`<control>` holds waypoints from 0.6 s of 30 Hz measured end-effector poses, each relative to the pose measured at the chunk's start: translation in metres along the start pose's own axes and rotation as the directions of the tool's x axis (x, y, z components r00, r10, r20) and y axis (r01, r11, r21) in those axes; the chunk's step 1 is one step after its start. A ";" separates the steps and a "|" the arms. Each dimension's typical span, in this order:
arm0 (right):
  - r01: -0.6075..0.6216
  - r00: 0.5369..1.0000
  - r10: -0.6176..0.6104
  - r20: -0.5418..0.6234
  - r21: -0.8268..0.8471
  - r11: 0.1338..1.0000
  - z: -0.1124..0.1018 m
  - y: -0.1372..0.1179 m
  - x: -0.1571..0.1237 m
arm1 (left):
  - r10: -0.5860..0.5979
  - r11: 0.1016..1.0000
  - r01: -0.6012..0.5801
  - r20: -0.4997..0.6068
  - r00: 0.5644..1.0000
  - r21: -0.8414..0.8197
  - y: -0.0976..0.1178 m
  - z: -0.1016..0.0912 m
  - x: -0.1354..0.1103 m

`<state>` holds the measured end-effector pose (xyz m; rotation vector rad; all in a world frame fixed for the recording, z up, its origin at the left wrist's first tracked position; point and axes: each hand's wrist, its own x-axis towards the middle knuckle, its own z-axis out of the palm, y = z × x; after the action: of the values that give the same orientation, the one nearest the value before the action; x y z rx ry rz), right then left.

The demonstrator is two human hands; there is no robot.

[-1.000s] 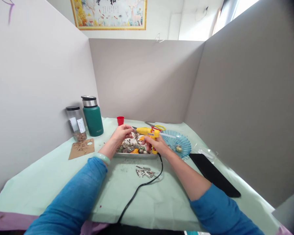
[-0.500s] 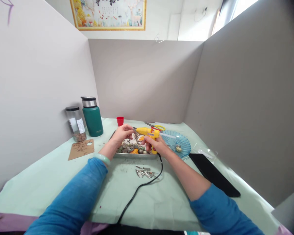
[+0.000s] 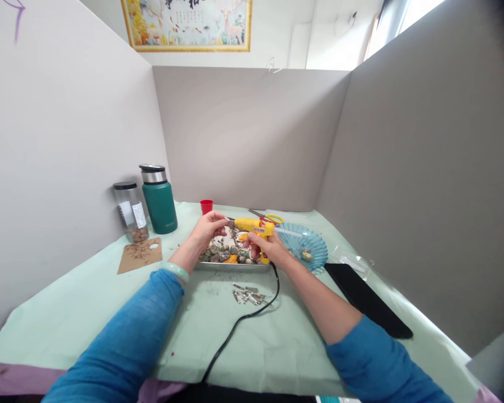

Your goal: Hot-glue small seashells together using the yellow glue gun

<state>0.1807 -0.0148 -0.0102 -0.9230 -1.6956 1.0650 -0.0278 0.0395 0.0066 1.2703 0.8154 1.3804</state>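
Observation:
My right hand (image 3: 265, 249) is wrapped round the grip of a yellow glue gun (image 3: 252, 225), whose nozzle points left. My left hand (image 3: 208, 228) is closed in a pinch on a small piece held right at that nozzle tip; the piece is too small to name. Both hands hover over a metal tray (image 3: 231, 266) filled with shells and small stones. The gun's black cord (image 3: 239, 319) runs back toward me across the pale green table cover (image 3: 88, 302). A pile of small metal clips (image 3: 250, 295) lies in front of the tray.
A green flask (image 3: 159, 199) and a clear jar (image 3: 130, 211) stand at the left by a brown card (image 3: 140, 254). A red cup (image 3: 206, 206), yellow-handled scissors (image 3: 267, 217), a blue fluted dish (image 3: 303, 246) and a black flat pad (image 3: 367, 299) lie around. Grey partitions enclose the desk.
Almost nothing has moved. My left hand has shifted very slightly at the nozzle tip; the glue gun stays in the same place.

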 end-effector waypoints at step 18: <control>0.005 1.000 -0.005 -0.001 0.012 1.000 0.000 0.001 0.000 | -0.003 0.995 -0.002 0.049 0.999 0.102 -0.001 0.002 -0.002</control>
<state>0.1808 -0.0142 -0.0110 -0.9118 -1.6881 1.0701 -0.0260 0.0375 0.0051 1.3775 0.8618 1.3163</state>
